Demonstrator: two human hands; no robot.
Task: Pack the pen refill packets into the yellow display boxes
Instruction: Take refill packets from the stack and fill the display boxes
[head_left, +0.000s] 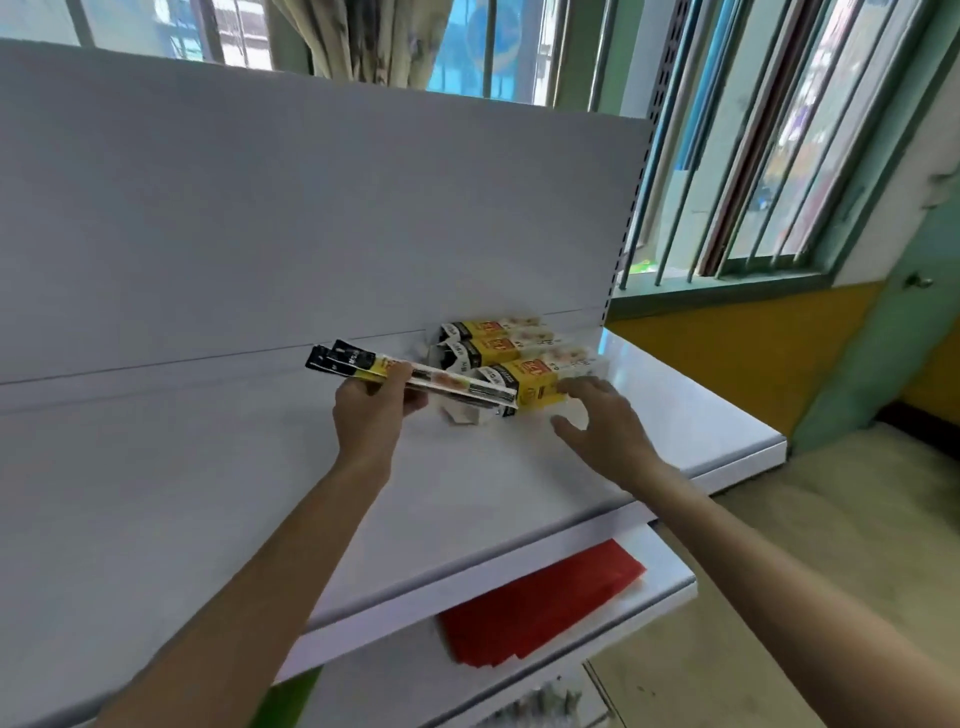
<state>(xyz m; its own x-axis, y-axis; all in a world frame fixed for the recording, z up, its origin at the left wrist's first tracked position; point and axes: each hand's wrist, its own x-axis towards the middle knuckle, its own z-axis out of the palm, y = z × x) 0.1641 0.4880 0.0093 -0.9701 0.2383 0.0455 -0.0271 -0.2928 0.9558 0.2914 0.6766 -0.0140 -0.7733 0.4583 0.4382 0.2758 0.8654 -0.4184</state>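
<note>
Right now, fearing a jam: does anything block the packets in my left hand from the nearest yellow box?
Nothing visible: the packets reach the nearest yellow box, and the right hand sits beside it.

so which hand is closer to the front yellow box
Right. The right hand is open just right of the front yellow box, fingertips at its side. The left hand is farther away on the box's left, gripping refill packets whose far ends reach the box.

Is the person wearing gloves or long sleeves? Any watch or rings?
No gloves: the left hand and right hand are bare. The left forearm and right forearm are bare too, with no sleeve in view. No watch, bracelet or ring shows.
</note>
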